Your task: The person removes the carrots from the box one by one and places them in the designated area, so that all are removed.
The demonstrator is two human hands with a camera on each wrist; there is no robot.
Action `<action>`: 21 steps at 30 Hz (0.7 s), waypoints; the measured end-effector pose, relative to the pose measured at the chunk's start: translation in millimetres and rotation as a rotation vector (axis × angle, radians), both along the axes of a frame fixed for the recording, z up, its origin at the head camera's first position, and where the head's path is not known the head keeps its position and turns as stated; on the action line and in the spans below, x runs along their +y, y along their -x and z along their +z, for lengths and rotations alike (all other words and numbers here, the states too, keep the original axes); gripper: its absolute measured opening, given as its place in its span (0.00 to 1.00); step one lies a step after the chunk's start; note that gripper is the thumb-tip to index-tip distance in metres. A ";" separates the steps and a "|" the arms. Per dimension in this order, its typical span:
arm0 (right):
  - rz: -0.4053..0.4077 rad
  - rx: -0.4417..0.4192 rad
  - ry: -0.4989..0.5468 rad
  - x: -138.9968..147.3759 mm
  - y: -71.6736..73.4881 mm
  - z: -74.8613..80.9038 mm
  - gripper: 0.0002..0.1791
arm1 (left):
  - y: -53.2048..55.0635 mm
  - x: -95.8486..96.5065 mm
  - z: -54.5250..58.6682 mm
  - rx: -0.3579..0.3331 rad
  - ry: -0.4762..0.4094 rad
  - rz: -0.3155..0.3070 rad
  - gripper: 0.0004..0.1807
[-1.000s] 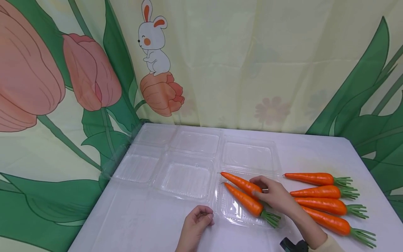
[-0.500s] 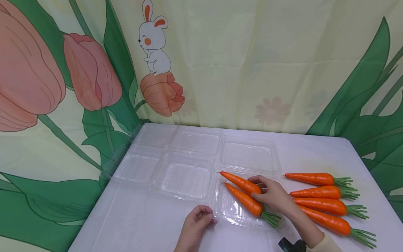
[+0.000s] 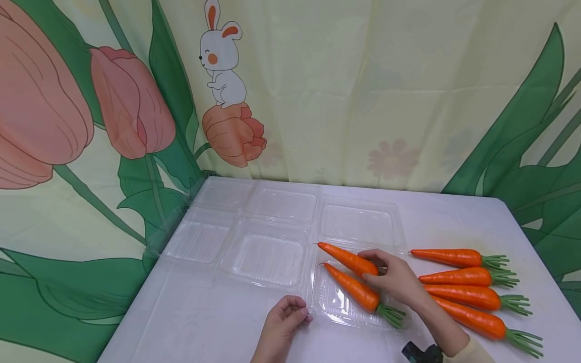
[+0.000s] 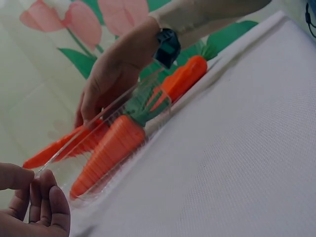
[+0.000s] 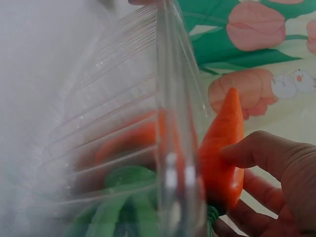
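Observation:
My right hand (image 3: 396, 282) grips an orange carrot (image 3: 341, 256) near its thick end, over the front right compartment of a clear plastic clamshell box (image 3: 333, 315). In the right wrist view the thumb presses on one side of this carrot (image 5: 222, 143); its green top is partly hidden. Another carrot (image 3: 350, 287) with green stems lies slanted in the same compartment. At that compartment's front left corner is my left hand (image 3: 282, 325). Seen from the left wrist, the thumb and forefinger of this hand (image 4: 37, 207) pinch the box's rim.
Several carrots (image 3: 476, 297) lie on the white table (image 3: 204, 322) to the right, stems pointing right. More clear opened boxes (image 3: 268, 257) stand to the left, with lids toward the back. Behind the table hangs a printed curtain (image 3: 345, 91).
My right hand has shifted slightly up and back with its carrot, whose tip now sits a little higher. The left hand has barely moved at the box corner.

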State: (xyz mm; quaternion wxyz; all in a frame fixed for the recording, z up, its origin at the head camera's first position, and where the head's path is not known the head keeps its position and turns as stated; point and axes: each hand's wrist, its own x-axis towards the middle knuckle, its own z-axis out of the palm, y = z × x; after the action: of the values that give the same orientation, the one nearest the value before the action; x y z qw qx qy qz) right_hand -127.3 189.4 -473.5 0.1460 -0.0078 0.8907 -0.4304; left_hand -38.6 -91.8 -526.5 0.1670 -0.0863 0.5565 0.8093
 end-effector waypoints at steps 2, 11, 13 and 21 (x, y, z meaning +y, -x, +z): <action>0.001 0.010 0.001 0.2 -0.2 1.8 0.28 | -0.2 -0.3 0.6 0.003 -0.006 -0.003 0.10; -0.001 0.079 0.017 2.2 -2.1 15.2 0.28 | -0.5 -2.2 2.3 0.009 -0.063 -0.019 0.12; 0.003 0.097 0.008 3.6 -2.1 19.1 0.28 | -0.4 -2.4 2.3 0.005 -0.071 -0.018 0.12; -0.003 0.124 -0.024 10.3 -1.7 32.1 0.28 | 0.2 -2.0 1.5 -0.010 -0.092 -0.013 0.11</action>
State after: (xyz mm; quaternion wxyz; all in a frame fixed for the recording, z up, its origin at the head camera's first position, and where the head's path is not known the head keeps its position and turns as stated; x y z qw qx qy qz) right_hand -125.5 199.7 -441.5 0.0901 -0.0314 0.9030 -0.4188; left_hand -38.8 -93.8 -525.0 0.1786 -0.0789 0.5185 0.8325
